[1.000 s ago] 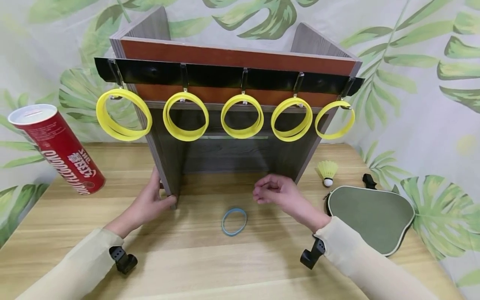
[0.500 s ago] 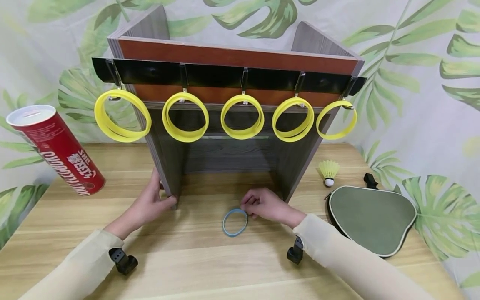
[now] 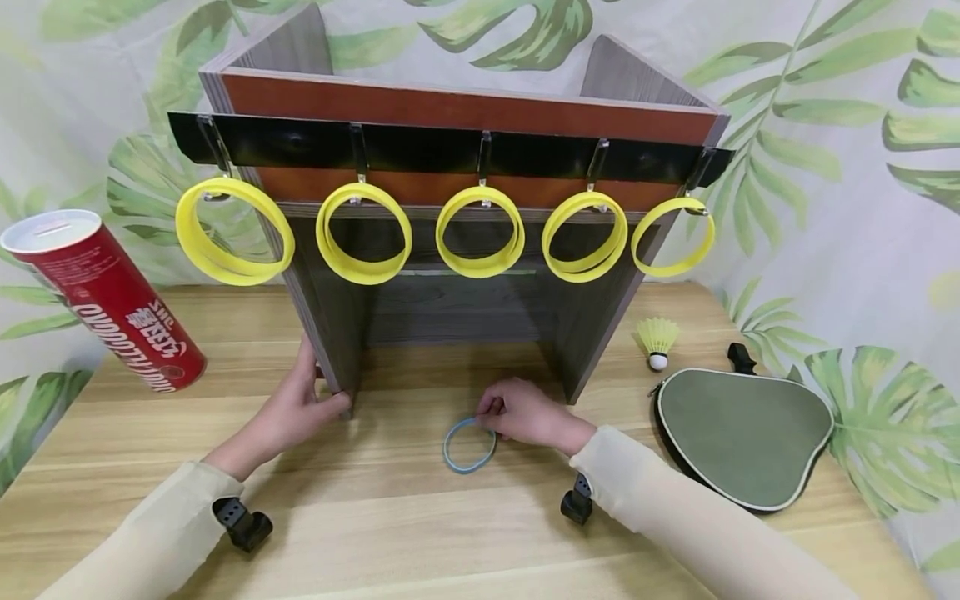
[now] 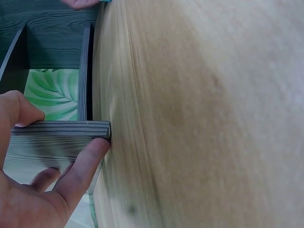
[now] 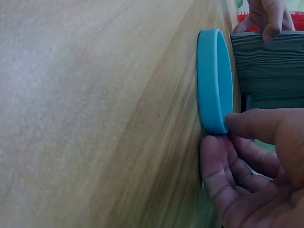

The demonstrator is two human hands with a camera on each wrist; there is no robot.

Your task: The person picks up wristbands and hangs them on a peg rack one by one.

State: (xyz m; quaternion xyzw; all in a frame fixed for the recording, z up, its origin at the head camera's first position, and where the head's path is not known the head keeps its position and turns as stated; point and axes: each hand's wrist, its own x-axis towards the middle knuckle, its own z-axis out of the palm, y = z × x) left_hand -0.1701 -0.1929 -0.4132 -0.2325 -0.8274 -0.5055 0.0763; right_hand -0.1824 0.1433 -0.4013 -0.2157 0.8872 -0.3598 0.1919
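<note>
A wooden shelf unit (image 3: 450, 308) stands on the table, grey with a reddish-brown front board. My left hand (image 3: 296, 412) grips the front edge of its left side panel (image 4: 66, 147) low down, thumb on one face and fingers on the other. My right hand (image 3: 528, 412) pinches the near rim of a blue wristband (image 5: 207, 85) between thumb and fingertips. The band lies flat on the table in front of the unit's opening. Yellow rings, such as the middle ring (image 3: 447, 250), hang from clear hooks on a black strip (image 3: 420, 150) across the front board.
A red can (image 3: 127, 308) with a white lid stands at the left. To the right lie a yellow shuttlecock (image 3: 657, 340) and a green paddle case (image 3: 746, 437). Leaf-patterned cloth (image 3: 795, 183) hangs behind the wooden table (image 3: 420, 542).
My right hand has moved left and down to the blue wristband and taken hold of its rim. The left hand keeps its grip on the panel. The view has shifted slightly.
</note>
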